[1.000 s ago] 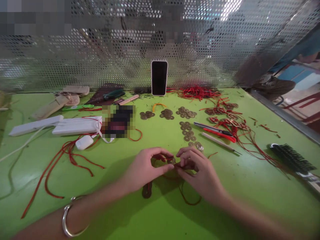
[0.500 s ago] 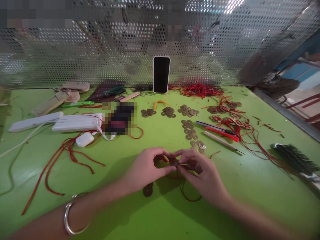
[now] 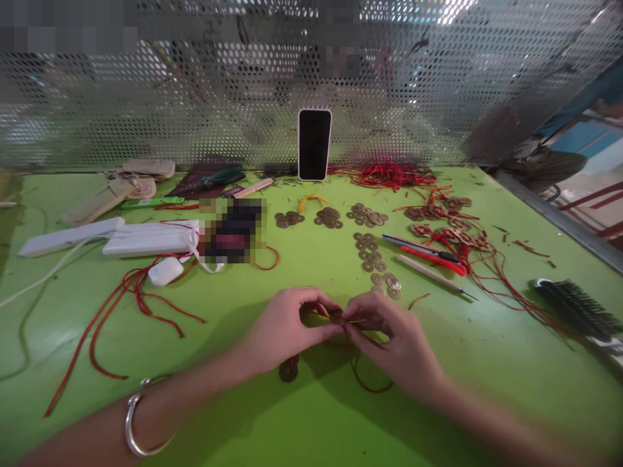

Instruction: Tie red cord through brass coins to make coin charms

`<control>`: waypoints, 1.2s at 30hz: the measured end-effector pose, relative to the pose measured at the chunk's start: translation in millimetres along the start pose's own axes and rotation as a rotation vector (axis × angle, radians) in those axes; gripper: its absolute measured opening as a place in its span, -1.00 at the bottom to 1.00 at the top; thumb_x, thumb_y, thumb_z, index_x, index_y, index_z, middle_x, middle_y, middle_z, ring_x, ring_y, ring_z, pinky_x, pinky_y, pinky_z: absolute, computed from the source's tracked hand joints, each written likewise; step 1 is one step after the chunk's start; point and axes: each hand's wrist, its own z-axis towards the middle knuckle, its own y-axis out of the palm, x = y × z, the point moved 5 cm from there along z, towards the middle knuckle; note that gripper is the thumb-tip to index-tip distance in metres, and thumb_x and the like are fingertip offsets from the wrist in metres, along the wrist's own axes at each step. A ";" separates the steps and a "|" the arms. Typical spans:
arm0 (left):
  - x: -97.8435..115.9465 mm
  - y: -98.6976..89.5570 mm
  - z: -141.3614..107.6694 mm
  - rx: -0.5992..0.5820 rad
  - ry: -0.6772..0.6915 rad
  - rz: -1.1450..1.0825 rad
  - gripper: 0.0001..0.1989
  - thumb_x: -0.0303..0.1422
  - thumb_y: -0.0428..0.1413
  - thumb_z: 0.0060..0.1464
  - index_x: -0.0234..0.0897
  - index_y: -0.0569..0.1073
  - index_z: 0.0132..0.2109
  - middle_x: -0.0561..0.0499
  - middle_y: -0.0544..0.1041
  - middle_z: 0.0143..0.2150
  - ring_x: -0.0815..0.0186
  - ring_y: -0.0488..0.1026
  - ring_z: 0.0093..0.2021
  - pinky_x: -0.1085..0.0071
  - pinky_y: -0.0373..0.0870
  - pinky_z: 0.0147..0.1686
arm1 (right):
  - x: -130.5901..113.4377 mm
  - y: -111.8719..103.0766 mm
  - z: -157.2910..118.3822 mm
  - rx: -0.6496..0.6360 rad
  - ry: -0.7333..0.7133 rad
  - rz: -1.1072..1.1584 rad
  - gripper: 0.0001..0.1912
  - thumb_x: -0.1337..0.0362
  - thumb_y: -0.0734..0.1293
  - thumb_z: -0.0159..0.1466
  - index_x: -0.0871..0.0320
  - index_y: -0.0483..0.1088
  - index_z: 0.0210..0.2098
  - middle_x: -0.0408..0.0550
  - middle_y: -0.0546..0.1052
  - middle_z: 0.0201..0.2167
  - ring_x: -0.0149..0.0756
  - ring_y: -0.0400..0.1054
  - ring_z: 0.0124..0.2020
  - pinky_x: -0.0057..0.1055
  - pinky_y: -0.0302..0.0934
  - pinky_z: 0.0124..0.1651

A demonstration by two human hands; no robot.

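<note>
Between my two hands is a round, holed coin (image 3: 337, 317) threaded with red cord. My left hand (image 3: 294, 324) pinches the coin's left side between thumb and fingers. From the right, the thumb and fingertips of my right hand (image 3: 389, 334) close on the coin and its cord, covering much of it. A loop of red cord (image 3: 370, 388) hangs below the right hand onto the green table. Under my left wrist lies another coin (image 3: 289, 370) with a bit of red cord. Several loose coins (image 3: 370, 250) sit in small groups beyond my hands.
A utility knife (image 3: 428, 251) and a pointed awl (image 3: 433, 275) lie right of the coins. Farther right are knotted coin strings (image 3: 457, 233) and a black brush (image 3: 577, 311). A phone (image 3: 314, 144) stands at the back. Red cords (image 3: 141, 292) and a white power bank (image 3: 150, 239) lie left.
My right fingertips have shifted slightly and drawn closer together over the coin, which now shows less. My left hand keeps its place.
</note>
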 end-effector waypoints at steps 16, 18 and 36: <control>-2.2 2.8 2.6 -0.025 -0.027 -0.032 -0.82 -0.31 0.23 -0.07 -0.23 0.51 -0.27 0.09 0.57 -0.28 0.33 0.48 -0.24 0.49 0.35 -0.22 | -7.0 -0.8 0.3 -0.038 -0.175 -0.154 -0.72 0.59 0.22 0.15 0.14 0.39 -0.25 -0.07 0.44 -0.29 -0.40 0.39 -0.28 -0.50 0.40 -0.28; -0.9 2.6 1.9 -0.023 -0.020 -0.029 -0.84 -0.32 0.23 -0.07 -0.23 0.51 -0.27 0.09 0.57 -0.28 0.34 0.48 -0.25 0.49 0.36 -0.22 | -9.1 -0.7 0.3 -0.049 -0.210 -0.193 -0.68 0.61 0.19 0.14 0.14 0.38 -0.24 -0.07 0.44 -0.29 -0.40 0.38 -0.28 -0.51 0.37 -0.30; 4.7 4.2 1.4 0.014 0.058 0.223 -0.86 -0.34 0.23 -0.08 -0.21 0.51 -0.30 0.08 0.54 -0.30 0.27 0.44 -0.27 0.40 0.31 -0.26 | -13.1 -8.3 5.3 -0.208 -0.009 -0.322 -0.75 0.51 0.28 0.15 0.09 0.37 -0.22 -0.18 0.50 -0.31 -0.48 0.38 -0.40 -0.58 0.32 -0.40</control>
